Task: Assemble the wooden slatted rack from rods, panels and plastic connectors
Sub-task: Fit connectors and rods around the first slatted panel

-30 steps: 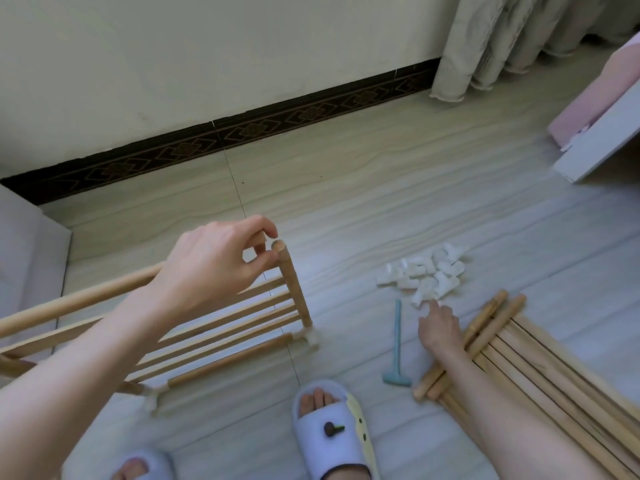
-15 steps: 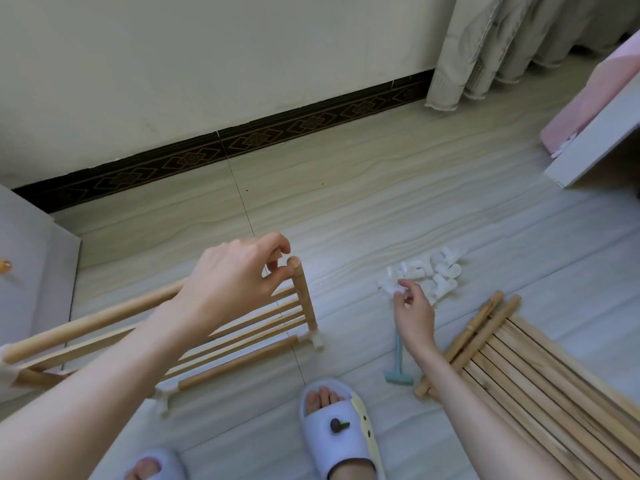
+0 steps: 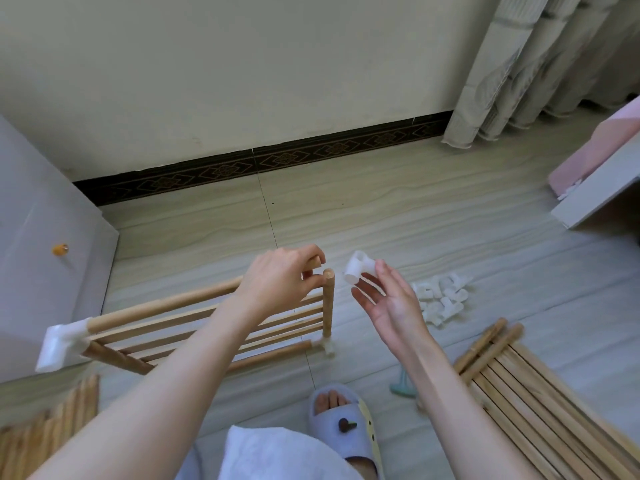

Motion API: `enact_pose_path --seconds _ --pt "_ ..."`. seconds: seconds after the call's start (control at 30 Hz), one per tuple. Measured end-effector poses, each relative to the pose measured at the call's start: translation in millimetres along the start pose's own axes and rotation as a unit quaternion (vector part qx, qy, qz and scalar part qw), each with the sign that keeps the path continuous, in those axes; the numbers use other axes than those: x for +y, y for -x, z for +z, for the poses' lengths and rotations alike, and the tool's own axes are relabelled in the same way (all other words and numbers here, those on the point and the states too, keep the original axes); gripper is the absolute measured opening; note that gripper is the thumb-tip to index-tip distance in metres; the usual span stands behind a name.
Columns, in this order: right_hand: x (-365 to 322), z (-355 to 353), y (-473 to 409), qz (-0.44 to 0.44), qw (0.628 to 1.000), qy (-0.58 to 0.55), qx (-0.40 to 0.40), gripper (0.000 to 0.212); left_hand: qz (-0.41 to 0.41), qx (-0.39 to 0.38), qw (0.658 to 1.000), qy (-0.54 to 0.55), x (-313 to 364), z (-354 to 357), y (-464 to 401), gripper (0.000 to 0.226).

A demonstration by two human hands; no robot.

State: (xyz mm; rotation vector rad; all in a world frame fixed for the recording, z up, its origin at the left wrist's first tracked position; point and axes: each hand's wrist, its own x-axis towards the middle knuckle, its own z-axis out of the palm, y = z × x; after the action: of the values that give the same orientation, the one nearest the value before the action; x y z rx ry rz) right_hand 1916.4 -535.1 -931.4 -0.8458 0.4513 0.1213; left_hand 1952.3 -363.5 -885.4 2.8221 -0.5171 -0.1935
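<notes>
- The half-built rack (image 3: 194, 323) is sitting on the floor at left, propped against the grey cabinet (image 3: 45, 271). One white corner connector (image 3: 64, 341) is already on its near-left end and a smaller one is down at the bottom of the upright post (image 3: 328, 303).
- A stack of spare slatted panels and rods (image 3: 540, 386) is lying near-right, waiting its turn. The little teal mallet (image 3: 403, 386) is peeking out from behind the right forearm.
- The left hand (image 3: 277, 282) is pinching the free end of the top rod (image 3: 166, 306) right beside the bare top of the post, keeping the two lined up.
- The right hand (image 3: 391, 303) is holding a white plastic connector (image 3: 358, 268) in its fingertips, palm up, just to the right of the post top and not touching it.
- The pile of loose connectors (image 3: 441, 299) is sitting further right on the floor.
- So I'm guessing we're on capping that top corner. Next move probably needs the socket turned to face down over the post, with the side opening catching the rod end.
- Compared to half a second ago, the right hand is no longer down at the pile: it's up with a piece, and the left hasn't budged.
</notes>
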Motion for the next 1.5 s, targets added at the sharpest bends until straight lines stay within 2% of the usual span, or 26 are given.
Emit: enact_pose_path --seconds 0.13,0.3,0.47,0.67,0.83,1.03,1.13,1.2,1.27,1.4,1.5 --pt "-6 11 1 -0.046 0.997 0.062 -0.008 0.014 0.001 -0.004 1.000 0.023 -5 0 -5 0.032" --pt "-9 24 1 -0.072 0.993 0.096 0.004 0.029 -0.012 -0.015 0.997 0.075 -10 -7 -7 0.029" --pt "-8 33 5 -0.015 0.997 0.075 0.007 0.044 -0.030 -0.034 0.997 0.063 -26 -14 0 0.025" --pt "-22 40 18 0.065 0.996 0.055 -0.005 0.027 -0.001 -0.018 1.000 0.016 -31 -15 15 0.026" --pt "-41 43 28 0.037 0.984 0.177 -0.004 0.019 0.009 0.013 1.000 0.021 -28 -14 31 0.026" --pt "-64 70 37 0.061 0.941 0.333 -0.017 0.021 -0.012 0.028 0.999 0.029 -24 -22 43 0.029" --pt "-73 93 38 0.020 0.862 0.506 -0.014 0.033 -0.020 0.040 0.998 0.039 -23 -27 49 0.032" --pt "-76 106 38 -0.005 0.839 0.544 -0.019 0.035 -0.017 0.047 0.998 0.046 -23 -26 53 0.033" --pt "-73 112 40 -0.019 0.853 0.522 -0.014 0.031 -0.014 0.047 0.997 0.060 -25 -24 58 0.033" --pt "-49 90 43 -0.013 0.928 0.372 -0.005 0.022 -0.017 0.054 0.996 0.068 -32 -20 66 0.033" --pt "-34 64 48 -0.004 0.944 0.329 -0.007 0.019 -0.016 0.061 0.995 0.072 -35 -20 70 0.034"
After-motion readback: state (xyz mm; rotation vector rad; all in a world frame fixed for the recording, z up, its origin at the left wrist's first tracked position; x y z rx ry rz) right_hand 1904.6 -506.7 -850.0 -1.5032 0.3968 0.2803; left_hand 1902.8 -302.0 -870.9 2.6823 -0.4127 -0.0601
